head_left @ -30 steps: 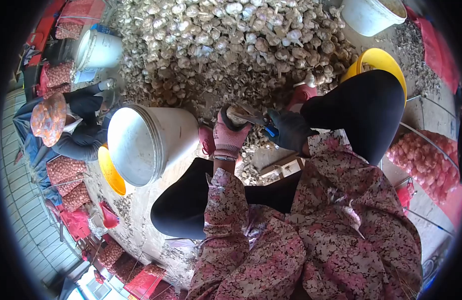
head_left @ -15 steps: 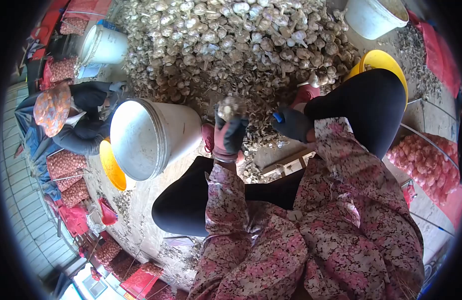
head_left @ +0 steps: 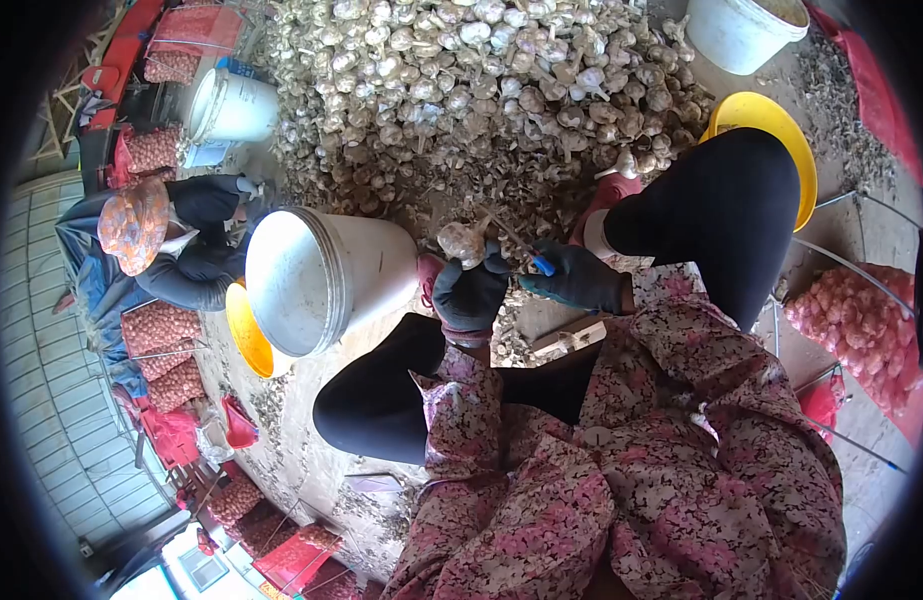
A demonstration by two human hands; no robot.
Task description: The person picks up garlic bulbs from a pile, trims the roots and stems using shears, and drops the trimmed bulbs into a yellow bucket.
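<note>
My gloved left hand (head_left: 470, 296) is closed around a garlic bulb (head_left: 462, 243), its pale, rounded side turned up past my fingertips. To its right, my gloved right hand (head_left: 579, 279) grips a small knife (head_left: 543, 265) by its blue handle. The thin blade slants up and left, its tip close beside the bulb's upper right side. Both hands are between my knees, over a floor strewn with dry garlic scraps (head_left: 501, 190). Just ahead lies a large heap of garlic bulbs (head_left: 461, 80).
A large white bucket (head_left: 376, 265) lies tipped beside my left knee. A yellow tub (head_left: 766, 115) sits behind my right knee, with a white bucket (head_left: 746, 35) farther back. Another person (head_left: 186, 245) works at the left. A net sack of garlic (head_left: 851, 325) is at the right.
My right hand has moved left, bringing the knife blade up to the bulb. My left hand has turned and lowered with the bulb. The whole view has shifted slightly.
</note>
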